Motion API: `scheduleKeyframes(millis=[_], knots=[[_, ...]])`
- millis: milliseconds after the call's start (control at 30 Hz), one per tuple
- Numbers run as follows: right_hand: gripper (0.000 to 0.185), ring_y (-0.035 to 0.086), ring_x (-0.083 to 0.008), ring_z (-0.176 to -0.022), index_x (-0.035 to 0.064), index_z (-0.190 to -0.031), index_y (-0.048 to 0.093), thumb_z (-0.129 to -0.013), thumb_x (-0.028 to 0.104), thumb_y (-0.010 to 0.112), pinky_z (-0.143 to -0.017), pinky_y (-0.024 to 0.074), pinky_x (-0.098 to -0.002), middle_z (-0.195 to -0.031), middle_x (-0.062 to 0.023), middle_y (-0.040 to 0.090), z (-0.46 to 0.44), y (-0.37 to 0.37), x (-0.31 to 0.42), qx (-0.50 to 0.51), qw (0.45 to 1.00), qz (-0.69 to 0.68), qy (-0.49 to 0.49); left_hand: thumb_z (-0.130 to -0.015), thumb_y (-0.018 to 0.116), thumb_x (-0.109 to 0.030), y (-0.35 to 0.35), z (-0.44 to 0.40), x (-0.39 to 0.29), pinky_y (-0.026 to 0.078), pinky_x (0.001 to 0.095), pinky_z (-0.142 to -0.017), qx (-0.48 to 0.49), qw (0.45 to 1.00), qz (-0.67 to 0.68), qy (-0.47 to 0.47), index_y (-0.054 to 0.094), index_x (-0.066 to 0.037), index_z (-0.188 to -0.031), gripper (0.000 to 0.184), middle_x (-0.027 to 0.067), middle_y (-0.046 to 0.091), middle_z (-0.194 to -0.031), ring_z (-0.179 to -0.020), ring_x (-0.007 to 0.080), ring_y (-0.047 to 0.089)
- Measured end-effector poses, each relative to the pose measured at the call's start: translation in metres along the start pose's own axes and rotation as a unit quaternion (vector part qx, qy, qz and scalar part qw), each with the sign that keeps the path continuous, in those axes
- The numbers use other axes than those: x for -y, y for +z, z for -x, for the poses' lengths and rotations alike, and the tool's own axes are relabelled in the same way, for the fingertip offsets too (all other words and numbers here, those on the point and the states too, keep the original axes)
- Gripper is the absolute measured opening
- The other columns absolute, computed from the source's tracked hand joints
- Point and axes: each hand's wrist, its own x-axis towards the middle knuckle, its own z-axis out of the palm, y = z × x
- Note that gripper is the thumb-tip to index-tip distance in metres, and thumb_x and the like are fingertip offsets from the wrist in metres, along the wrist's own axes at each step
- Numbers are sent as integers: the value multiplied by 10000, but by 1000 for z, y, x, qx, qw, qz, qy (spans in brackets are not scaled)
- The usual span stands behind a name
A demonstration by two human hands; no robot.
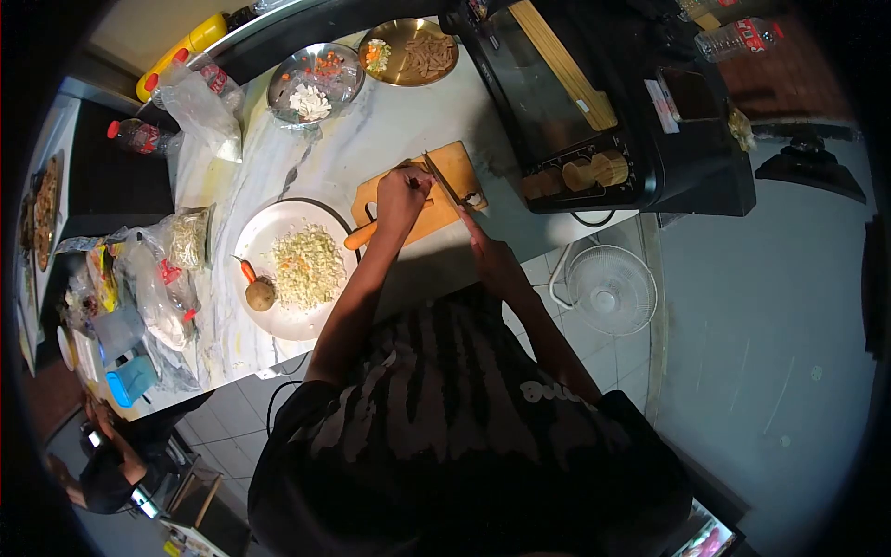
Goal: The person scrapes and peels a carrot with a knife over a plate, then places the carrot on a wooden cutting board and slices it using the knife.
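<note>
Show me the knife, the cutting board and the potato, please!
Knife (443, 176): head view, on the blade.
Cutting board (429, 222): head view, on a bare patch of its wooden-coloured top.
Potato (261, 295): head view, on the middle of its brown skin.

White lettering on the dark shirt and red bottle labels cannot be read.

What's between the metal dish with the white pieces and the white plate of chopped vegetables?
Bare marbled countertop, as the head view shows; nothing lies between the metal dish and the white plate.
</note>
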Motion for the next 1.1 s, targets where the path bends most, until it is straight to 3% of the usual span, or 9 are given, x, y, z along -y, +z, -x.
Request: scheduleKeyframes(millis=[100, 200, 267, 700, 767, 900, 1000, 1067, 1100], knots=[[519, 479, -439, -1287, 219, -1556, 251, -1043, 178, 317, -1061, 407, -471, -1432, -243, 476, -5, -9, 11, 87, 990, 8, 114, -790, 739, -54, -1, -3, -1, 526, 331, -623, 11, 1000, -14, -10, 755, -20, -862, 81, 148, 701, -763, -644, 249, 680], [527, 533, -456, -1212, 238, -1557, 242, -1039, 168, 311, -1013, 446, -489, -1391, -256, 506, -18, 6, -26, 14, 999, 51, -6, -791, 752, -79, 0, -6, 3, 505, 315, -580, -2, 1000, 5, 27, 755, -16, -864, 96, 130, 694, -689, -603, 187, 673], [614, 642, -444, -664, 260, -1557, 240, -982, 99, 386, -636, 492, -541, -690, -277, 610, -22, 14, -38, -42, 993, 92, -58, -789, 758, -89, -1, -4, 1, 511, 312, -595, 11, 1000, -11, 1, 751, -7, -851, 103, 140, 703, -714, -616, 186, 677], [597, 646, -400, -665, 203, -1524, 328, -955, 124, 490, -627, 494, -496, -707, -237, 621, -12, 4, -16, -81, 997, 3, -15, -775, 748, -77, 2, -3, 13, 539, 326, -653, 4, 1000, -11, 15, 747, -17, -938, 174, 128, 699, -764, -658, 224, 683], [429, 659, -349, -702, 117, -1351, 533, -924, 115, 569, -646, 512, -420, -771, -195, 647, -29, 10, -28, -192, 974, -72, -94, -783, 753, -92, 1, -4, 13, 517, 281, -644, 19, 1000, -7, -5, 735, -47, -1049, 270, 72, 675, -747, -659, 143, 648], [233, 667, -279, -737, 45, -1121, 623, -895, 101, 620, -669, 515, -362, -816, -131, 672, -60, 5, -31, -196, 969, -80, -127, -788, 749, -73, -8, -7, 8, 508, 270, -643, 56, 997, -22, 39, 709, -42, -1116, 332, 52, 636, -728, -637, 124, 605], [141, 615, -194, -609, 57, -1002, 634, -930, 178, 628, -592, 490, -340, -725, -65, 631, -63, -8, -26, -147, 967, -118, -172, -790, 748, -69, -13, -10, 7, 501, 272, -653, 87, 995, -18, 38, 696, -24, -1141, 358, 38, 647, -789, -649, 117, 581], [279, 501, -104, -498, 81, -958, 644, -985, 350, 571, -502, 421, -300, -620, 2, 519, -53, -24, -17, 68, 961, -263, 54, -829, 678, -25, -16, -11, 5, 538, 301, -732, 104, 992, 68, 1, 645, 8, -1220, 394, 97, 694, -974, -804, 141, 666], [279, 501, -104, -498, 81, -958, 644, -985, 350, 571, -502, 421, -300, -620, 2, 519, -52, -25, -17, 69, 961, -261, 54, -829, 678, -25, -14, -13, 9, 538, 301, -732, 102, 992, 69, 0, 645, 8, -1220, 394, 97, 694, -974, -804, 141, 666]])
